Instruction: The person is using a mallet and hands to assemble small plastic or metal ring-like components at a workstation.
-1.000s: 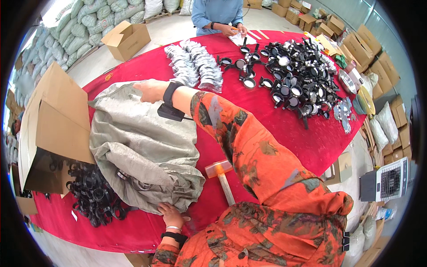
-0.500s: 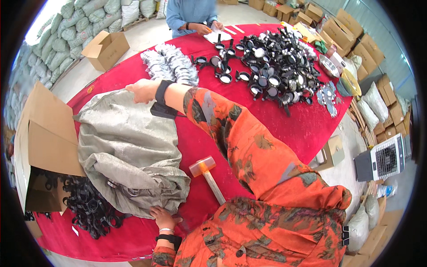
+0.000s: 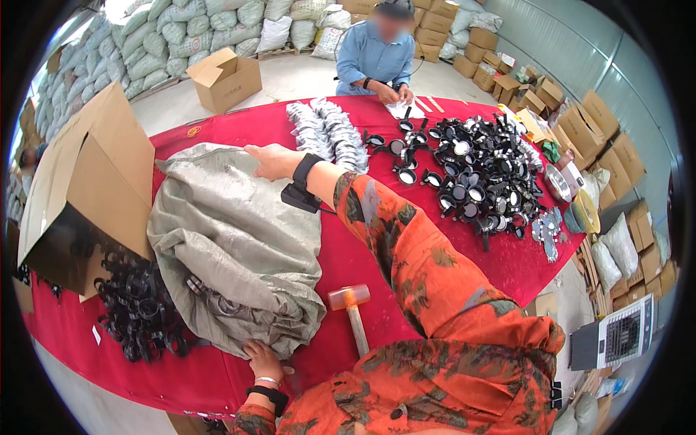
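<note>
A grey-green woven sack point(image 3: 239, 239) lies bunched on the red-covered table in front of me, with a few dark ring-shaped parts point(image 3: 196, 284) showing in a fold. My right hand point(image 3: 277, 161) reaches across to the sack's far edge, its fingers closed on the fabric. At the near edge, my left hand point(image 3: 262, 360) grips the cloth with bent fingers, which are partly hidden against it. Black ring-shaped clamps point(image 3: 141, 308) lie heaped left of the sack. A mallet point(image 3: 351, 308) with an orange translucent head and pale handle rests to its right.
An open cardboard box point(image 3: 109, 156) stands tilted at the left, beside the clamps. Rows of wrapped parts point(image 3: 330, 134) and a big pile of black-and-silver parts point(image 3: 478, 174) cover the far table. Across from me a person point(image 3: 377, 58) handles something white. Stacked sacks point(image 3: 196, 32) line the back.
My view has tilted up, so the table sits lower and more of the person opposite shows. Both hands stay at the sack, whose folds have shifted slightly.
</note>
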Available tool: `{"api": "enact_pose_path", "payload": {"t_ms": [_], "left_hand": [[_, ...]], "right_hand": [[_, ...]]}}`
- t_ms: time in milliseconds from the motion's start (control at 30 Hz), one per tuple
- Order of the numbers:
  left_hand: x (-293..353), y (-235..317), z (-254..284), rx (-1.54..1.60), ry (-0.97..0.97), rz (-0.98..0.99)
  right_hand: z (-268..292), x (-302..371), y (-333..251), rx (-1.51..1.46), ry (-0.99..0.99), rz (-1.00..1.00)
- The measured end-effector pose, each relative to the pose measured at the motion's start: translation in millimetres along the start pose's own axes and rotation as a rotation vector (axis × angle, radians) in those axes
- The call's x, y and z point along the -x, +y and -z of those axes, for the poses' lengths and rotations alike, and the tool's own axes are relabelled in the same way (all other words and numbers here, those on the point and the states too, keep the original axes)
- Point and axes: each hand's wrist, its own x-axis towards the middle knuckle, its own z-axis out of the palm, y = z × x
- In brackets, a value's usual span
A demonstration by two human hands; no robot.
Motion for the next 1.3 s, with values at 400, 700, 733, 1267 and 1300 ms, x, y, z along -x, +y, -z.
{"api": "enact_pose_path", "payload": {"t_ms": [400, 700, 733, 1267, 1300], "left_hand": [[11, 6, 25, -0.039, 0.025, 0.018], [11, 11, 33, -0.007, -0.009, 0.056], [11, 9, 31, -0.009, -0.008, 0.051], [8, 13, 34, -0.062, -0.088, 0.063], [9, 12, 35, -0.036, -0.093, 0.077]], "right_hand": [[-19, -13, -10, -0.135, -0.113, -0.028], [-15, -6, 4, -0.138, -0.167, -0.099], [-20, -5, 4, -0.137, -0.165, -0.103], [-52, 20, 87, -0.382, -0.410, -0.139], [-58, 21, 85, -0.412, -0.329, -0.252]]}}
